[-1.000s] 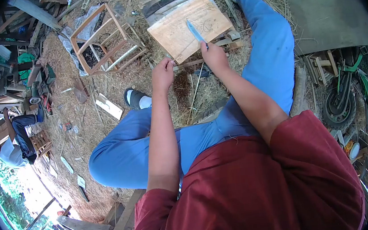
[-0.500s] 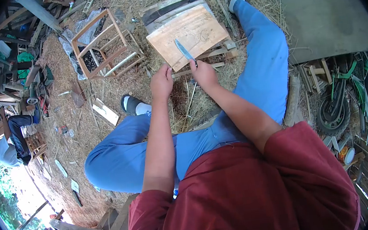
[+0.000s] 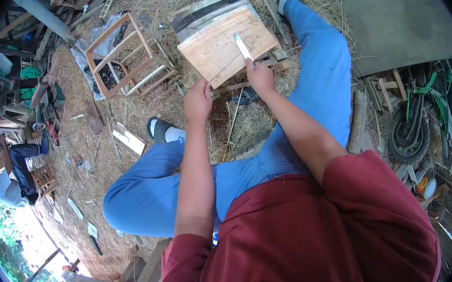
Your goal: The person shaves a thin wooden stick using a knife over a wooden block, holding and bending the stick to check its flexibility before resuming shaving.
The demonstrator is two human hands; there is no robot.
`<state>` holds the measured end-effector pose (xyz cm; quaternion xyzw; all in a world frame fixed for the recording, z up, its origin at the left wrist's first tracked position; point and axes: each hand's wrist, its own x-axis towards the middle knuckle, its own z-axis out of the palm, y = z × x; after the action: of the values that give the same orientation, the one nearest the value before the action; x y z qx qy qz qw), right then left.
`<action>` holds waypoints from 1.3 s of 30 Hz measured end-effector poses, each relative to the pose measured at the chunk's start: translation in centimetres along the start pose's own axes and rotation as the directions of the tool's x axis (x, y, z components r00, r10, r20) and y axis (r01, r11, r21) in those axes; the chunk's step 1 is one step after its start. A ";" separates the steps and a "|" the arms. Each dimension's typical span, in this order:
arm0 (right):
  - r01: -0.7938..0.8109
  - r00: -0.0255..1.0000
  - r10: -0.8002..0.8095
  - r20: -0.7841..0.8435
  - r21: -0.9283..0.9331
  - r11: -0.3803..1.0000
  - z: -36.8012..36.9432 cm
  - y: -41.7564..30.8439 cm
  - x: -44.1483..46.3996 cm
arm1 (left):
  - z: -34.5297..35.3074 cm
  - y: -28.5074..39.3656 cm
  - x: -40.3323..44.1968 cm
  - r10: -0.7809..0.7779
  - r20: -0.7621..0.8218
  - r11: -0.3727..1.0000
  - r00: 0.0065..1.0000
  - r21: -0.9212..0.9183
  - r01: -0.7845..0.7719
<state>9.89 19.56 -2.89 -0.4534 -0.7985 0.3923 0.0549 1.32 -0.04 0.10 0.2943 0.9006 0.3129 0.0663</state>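
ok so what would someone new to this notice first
Probably the knife in the right hand, its blade over a pale wooden board. Just beyond that board lies a long machete. Off to the left, an open wooden frame sits on the littered ground.

The knife handle (image 3: 254,65) is mostly hidden

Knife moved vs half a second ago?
Yes: judged against the wooden board, the knife in the right hand has shifted rightward in the picture and somewhat farther from the person.
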 end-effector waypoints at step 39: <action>0.200 0.975 -0.186 0.122 -0.114 0.973 1.5 -2.4 -2.4 | 0.3 0.1 0.8 -0.096 -0.004 0.992 0.995 -0.080 0.095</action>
<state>8.98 16.16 -1.67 -0.3536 -0.8637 0.3586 0.0198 0.81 0.60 0.00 0.2467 0.9007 0.3463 0.0894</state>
